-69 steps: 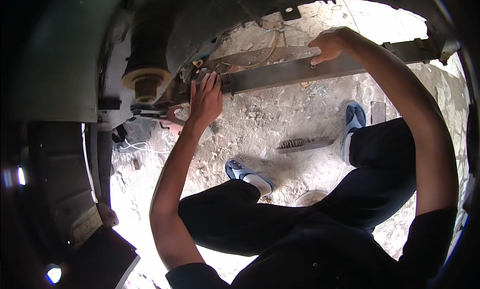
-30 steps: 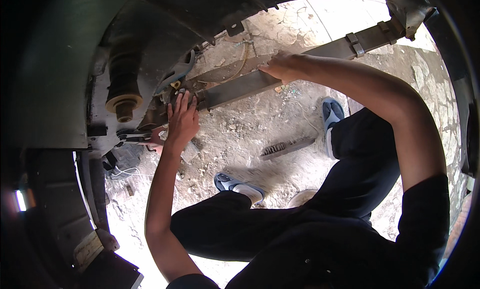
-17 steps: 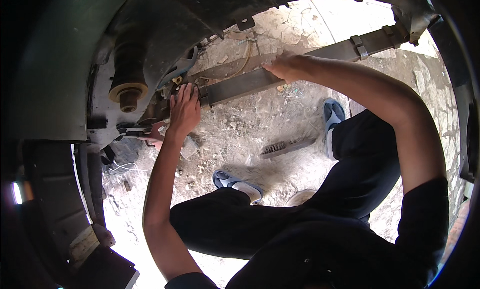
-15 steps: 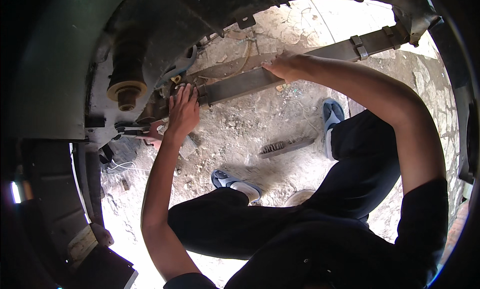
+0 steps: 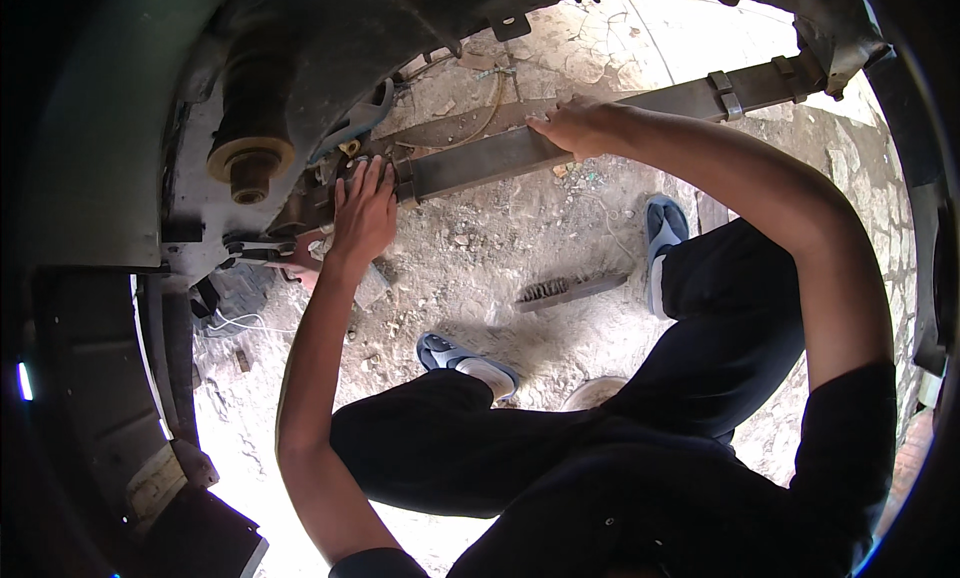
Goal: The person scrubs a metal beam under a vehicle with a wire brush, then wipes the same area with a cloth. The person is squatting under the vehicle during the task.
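A long grey leaf spring (image 5: 470, 168) runs slantwise under the dark vehicle body, with metal clips (image 5: 725, 96) round it toward its right end. My left hand (image 5: 365, 213) lies on the spring's left part, fingers stretched out and slightly apart beside a clip. Farther right, my right hand (image 5: 580, 128) is closed over the spring from above; its fingertips on the far side are partly hidden. Just beyond my left hand is a grey-blue tool-like piece (image 5: 360, 123), partly covered by the frame.
A brown rubber-like bump stop (image 5: 250, 168) hangs at the upper left. On the dusty ground lies a wire brush (image 5: 570, 290) between my sandalled feet. A pinkish-red object (image 5: 300, 258) and a white cord (image 5: 245, 325) are at the left. Dark panels (image 5: 90, 358) rise along the left edge.
The view has shifted slightly, so more of the grey-blue piece shows. Both hands keep their places on the leaf spring.
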Motion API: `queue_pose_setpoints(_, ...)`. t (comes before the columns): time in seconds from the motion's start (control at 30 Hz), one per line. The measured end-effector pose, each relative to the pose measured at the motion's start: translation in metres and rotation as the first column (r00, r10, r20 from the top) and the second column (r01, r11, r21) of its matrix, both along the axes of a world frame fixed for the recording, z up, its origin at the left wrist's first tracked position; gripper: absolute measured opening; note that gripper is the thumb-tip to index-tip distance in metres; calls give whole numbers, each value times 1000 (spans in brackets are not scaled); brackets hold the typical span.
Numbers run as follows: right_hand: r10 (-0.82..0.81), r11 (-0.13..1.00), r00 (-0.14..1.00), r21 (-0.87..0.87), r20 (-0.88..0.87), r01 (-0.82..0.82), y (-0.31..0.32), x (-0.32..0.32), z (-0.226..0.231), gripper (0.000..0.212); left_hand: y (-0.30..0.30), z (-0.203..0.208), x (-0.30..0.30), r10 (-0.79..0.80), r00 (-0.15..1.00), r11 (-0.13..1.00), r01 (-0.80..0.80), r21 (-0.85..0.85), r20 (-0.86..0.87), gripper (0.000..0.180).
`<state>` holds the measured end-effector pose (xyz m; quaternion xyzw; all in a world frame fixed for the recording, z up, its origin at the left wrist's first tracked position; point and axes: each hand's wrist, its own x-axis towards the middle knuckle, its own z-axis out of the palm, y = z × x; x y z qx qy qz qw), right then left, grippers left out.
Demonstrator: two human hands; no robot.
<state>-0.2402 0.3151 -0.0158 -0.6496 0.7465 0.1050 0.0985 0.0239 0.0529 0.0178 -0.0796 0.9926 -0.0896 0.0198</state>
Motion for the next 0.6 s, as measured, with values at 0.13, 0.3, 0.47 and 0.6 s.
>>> queue_pose_setpoints(0.13,-94,984,995,154,45,86,-4,1,7,99,1,1,1,20,999,1000,-20,-1,28,46)
queue_pose_setpoints(0.3,-27,996,999,83,30,24,3,3,13,92,6,-1,20,8,1000,999,-8,46,11,46)
queue_pose_setpoints(0.47,-105,968,994,233,17,98,-6,7,18,104,19,-11,40,3,1000,1000,-2,13,-26,46)
queue_pose_setpoints(0.6,-87,976,996,199,-11,88,-8,6,10,99,24,-17,44,-1,999,1000,1,6,-54,46)
